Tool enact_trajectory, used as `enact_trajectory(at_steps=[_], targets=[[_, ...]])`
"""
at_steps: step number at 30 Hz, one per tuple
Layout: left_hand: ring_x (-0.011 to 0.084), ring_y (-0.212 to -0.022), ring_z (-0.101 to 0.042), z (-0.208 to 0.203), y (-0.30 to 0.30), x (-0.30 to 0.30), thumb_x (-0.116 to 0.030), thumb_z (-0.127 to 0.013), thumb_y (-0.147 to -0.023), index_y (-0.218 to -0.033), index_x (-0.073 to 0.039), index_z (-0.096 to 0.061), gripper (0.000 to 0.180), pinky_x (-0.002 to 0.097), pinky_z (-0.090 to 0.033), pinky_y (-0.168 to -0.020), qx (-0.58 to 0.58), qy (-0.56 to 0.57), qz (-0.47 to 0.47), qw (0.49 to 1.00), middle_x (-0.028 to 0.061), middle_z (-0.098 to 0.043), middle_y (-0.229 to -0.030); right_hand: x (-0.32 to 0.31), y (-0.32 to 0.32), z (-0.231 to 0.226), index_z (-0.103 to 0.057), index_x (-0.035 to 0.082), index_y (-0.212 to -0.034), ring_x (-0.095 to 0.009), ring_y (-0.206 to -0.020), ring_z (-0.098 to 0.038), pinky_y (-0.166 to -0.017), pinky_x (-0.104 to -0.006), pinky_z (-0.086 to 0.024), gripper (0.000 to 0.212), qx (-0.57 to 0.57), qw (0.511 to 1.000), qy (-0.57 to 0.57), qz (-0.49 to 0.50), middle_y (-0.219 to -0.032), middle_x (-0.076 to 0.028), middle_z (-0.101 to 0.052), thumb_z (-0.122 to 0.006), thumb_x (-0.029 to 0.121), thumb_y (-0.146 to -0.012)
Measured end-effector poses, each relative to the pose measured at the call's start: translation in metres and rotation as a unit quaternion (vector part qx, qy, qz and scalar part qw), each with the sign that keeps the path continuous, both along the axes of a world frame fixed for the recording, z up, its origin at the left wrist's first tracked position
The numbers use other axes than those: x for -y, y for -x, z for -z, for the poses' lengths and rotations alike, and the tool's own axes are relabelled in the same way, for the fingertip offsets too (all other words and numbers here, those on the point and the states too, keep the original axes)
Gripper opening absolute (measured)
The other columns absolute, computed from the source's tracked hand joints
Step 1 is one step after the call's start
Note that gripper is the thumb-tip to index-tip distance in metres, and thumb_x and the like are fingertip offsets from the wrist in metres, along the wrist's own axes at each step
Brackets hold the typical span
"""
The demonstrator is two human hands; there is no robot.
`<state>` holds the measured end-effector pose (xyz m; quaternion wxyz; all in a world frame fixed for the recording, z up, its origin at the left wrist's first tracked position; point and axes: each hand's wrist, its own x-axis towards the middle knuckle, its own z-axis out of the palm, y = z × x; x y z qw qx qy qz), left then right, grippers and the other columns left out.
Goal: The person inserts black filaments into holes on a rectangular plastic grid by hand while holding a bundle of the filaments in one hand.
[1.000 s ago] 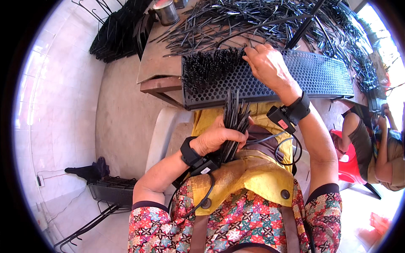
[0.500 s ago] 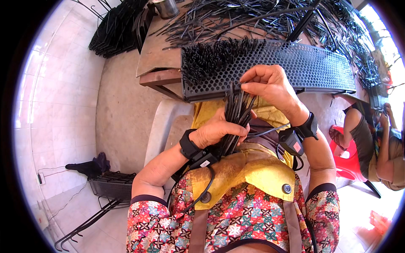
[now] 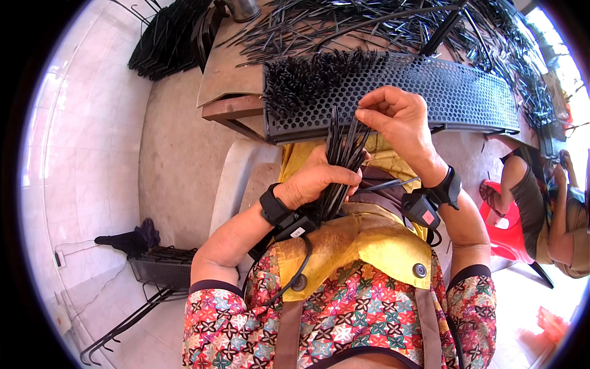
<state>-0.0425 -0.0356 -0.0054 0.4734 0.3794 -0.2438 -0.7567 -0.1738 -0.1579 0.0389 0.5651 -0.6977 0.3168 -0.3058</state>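
Note:
A bundle of thin black strips (image 3: 345, 144) stands nearly upright in my left hand (image 3: 319, 179), whose fingers and thumb wrap round its lower part. Just above the bundle's right side, my right hand (image 3: 399, 120) pinches thumb and forefinger together at the tip of one black strip; how far that strip stands out from the others is hard to make out. Beyond both hands lies a long black perforated metal panel (image 3: 430, 95). Dense black tufts of strips (image 3: 307, 80) fill its left part, while the holes on its right show bare.
Behind the panel a wooden table (image 3: 227, 77) carries loose black strips (image 3: 344, 24) and a metal cup (image 3: 244, 9). Stacked black racks (image 3: 166, 40) stand at the far left, a filled rack (image 3: 161, 270) at the lower left. Another person (image 3: 553, 209) sits on a red stool (image 3: 510, 234) at right.
My right hand has shifted slightly right and up, its fingertips still at the strips' top ends. My left hand keeps its hold on the bundle, slightly higher in view.

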Motion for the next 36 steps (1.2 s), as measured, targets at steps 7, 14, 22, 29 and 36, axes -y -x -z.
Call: enact_trajectory(at_steps=[7,14,22,29,36], targets=[[0.0142,-0.06,-0.058,-0.001,-0.002,-0.002,-0.002,-0.066,-0.071,-0.105,0.0,-0.055,0.036,0.0271,-0.047,-0.055,0.022,0.006,-0.019,1.0,0.0057,-0.059,-0.073,-0.027,0.003,-0.015,-0.063,0.0,-0.089,-0.005,-0.066,-0.059,-0.058,-0.0198,-0.048,0.017,-0.018,0.973,0.227,0.04,-0.075,-0.004,-0.065,-0.071,0.001,-0.074],[0.0155,-0.061,-0.057,-0.002,-0.001,-0.002,-0.001,-0.066,-0.072,-0.112,-0.001,-0.049,0.043,0.0276,-0.048,-0.054,0.017,0.005,-0.039,0.999,0.0067,-0.058,-0.075,-0.01,0.008,0.001,-0.064,-0.002,-0.086,-0.006,-0.065,-0.058,-0.058,-0.0205,-0.047,0.013,0.015,0.996,0.01,0.09,-0.072,-0.002,-0.064,-0.07,0.0,-0.074],[0.0169,-0.062,-0.058,0.004,-0.003,-0.003,-0.001,-0.065,-0.076,-0.112,0.0,-0.05,0.04,0.0287,-0.049,-0.053,0.001,0.016,-0.08,0.997,0.0081,-0.059,-0.076,0.035,0.015,0.012,-0.066,-0.002,-0.083,-0.003,-0.055,-0.05,-0.049,-0.0164,-0.039,0.01,0.076,0.978,-0.014,0.194,-0.065,0.0,-0.06,-0.07,0.003,-0.075],[0.0172,-0.062,-0.057,0.003,-0.003,-0.004,-0.003,-0.065,-0.075,-0.112,-0.001,-0.05,0.04,0.0294,-0.048,-0.054,0.015,0.012,-0.081,0.997,0.0085,-0.058,-0.075,0.064,0.021,0.032,-0.061,0.001,-0.094,-0.037,-0.08,-0.054,-0.07,-0.0436,-0.047,0.021,-0.228,0.793,0.546,0.147,-0.091,-0.02,-0.058,-0.057,0.003,-0.073],[0.0175,-0.061,-0.057,0.006,-0.004,-0.004,-0.003,-0.066,-0.075,-0.111,-0.001,-0.05,0.039,0.0298,-0.048,-0.054,0.022,0.016,-0.078,0.997,0.0083,-0.058,-0.074,0.009,0.031,0.019,-0.056,-0.004,-0.101,-0.036,-0.1,-0.05,-0.085,-0.0435,-0.043,0.034,-0.21,0.762,0.608,-0.074,-0.103,-0.02,-0.054,-0.055,0.005,-0.068]])
